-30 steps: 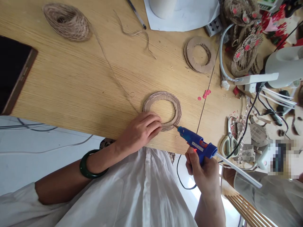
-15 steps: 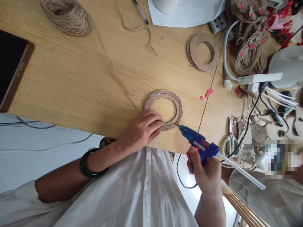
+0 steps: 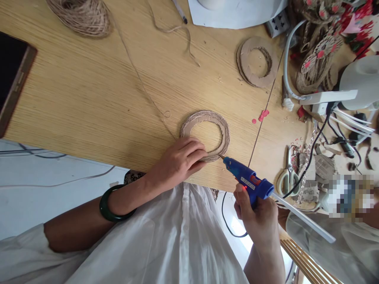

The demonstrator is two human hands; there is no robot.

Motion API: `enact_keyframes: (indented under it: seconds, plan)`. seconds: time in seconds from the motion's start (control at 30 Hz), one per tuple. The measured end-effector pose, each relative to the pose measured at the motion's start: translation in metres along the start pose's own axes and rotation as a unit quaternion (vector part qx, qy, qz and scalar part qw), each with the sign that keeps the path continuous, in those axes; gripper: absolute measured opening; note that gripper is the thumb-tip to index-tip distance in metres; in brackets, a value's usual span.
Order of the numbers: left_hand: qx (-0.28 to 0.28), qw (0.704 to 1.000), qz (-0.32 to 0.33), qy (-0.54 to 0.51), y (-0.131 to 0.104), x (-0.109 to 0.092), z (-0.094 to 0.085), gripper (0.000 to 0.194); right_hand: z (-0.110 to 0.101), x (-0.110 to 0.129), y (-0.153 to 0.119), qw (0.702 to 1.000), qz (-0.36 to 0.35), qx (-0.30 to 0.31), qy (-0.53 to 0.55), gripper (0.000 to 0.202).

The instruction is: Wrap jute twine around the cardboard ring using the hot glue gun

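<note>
A cardboard ring with twine wound along its outer edge lies flat near the table's front edge. My left hand grips the ring's lower left side, fingers curled over the rim; the fingertips are partly hidden. From under that hand a thin twine, with a small loop in it, runs up to a ball of twine at the back left. My right hand is closed round a blue glue gun with a white glue stick in its rear. The nozzle tip touches or nearly touches the ring's lower right edge.
Cardboard rings are stacked at the upper right, near several red paper dots. Scissors, cables and cardboard scraps crowd the right side. A phone-like dark device lies far left. Another person's sleeve shows at lower right.
The camera view has shifted slightly. Both hands keep their holds, and the glue gun's nozzle stays at the ring's lower right edge, perhaps a touch further left.
</note>
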State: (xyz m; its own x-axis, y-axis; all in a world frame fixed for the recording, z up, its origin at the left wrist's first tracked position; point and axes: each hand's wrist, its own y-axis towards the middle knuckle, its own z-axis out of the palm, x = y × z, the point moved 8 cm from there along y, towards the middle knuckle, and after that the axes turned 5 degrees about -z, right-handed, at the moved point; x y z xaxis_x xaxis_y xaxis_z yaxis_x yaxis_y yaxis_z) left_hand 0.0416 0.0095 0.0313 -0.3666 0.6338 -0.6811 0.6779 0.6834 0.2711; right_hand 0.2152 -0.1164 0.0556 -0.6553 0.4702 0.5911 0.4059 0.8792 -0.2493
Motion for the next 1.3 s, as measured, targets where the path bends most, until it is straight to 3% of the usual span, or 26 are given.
enact_keyframes:
  seconds: [0.17, 0.6, 0.83, 0.97, 1.07, 1.2, 1.3]
  plan:
    - [-0.007, 1.0, 0.006, -0.003, 0.0, 0.0, -0.001, 0.011, 0.002, 0.017, -0.003, 0.998, -0.054, 0.024, -0.028, 0.035]
    - [-0.005, 1.0, -0.006, -0.019, -0.001, 0.004, 0.001, 0.013, -0.001, 0.006, -0.004, 1.0, 0.005, -0.001, -0.02, 0.036]
    - [-0.009, 1.0, -0.006, -0.019, -0.001, 0.004, 0.0, 0.012, 0.003, 0.015, -0.002, 0.998, -0.038, 0.024, -0.032, 0.037]
    - [-0.006, 1.0, -0.008, -0.019, -0.001, 0.003, 0.001, 0.013, 0.003, 0.014, -0.003, 0.999, -0.023, 0.023, -0.023, 0.03]
    - [-0.003, 1.0, -0.009, -0.023, -0.001, 0.004, 0.001, 0.014, 0.004, 0.015, -0.001, 0.998, -0.031, 0.03, -0.039, 0.037]
    - [-0.002, 1.0, -0.009, -0.018, -0.001, 0.004, 0.001, 0.014, -0.001, 0.012, 0.002, 0.999, -0.013, -0.001, -0.034, 0.032]
    - [-0.003, 1.0, -0.005, -0.022, 0.0, 0.004, 0.001, 0.013, 0.004, 0.012, 0.004, 0.999, -0.01, 0.032, -0.015, 0.033]
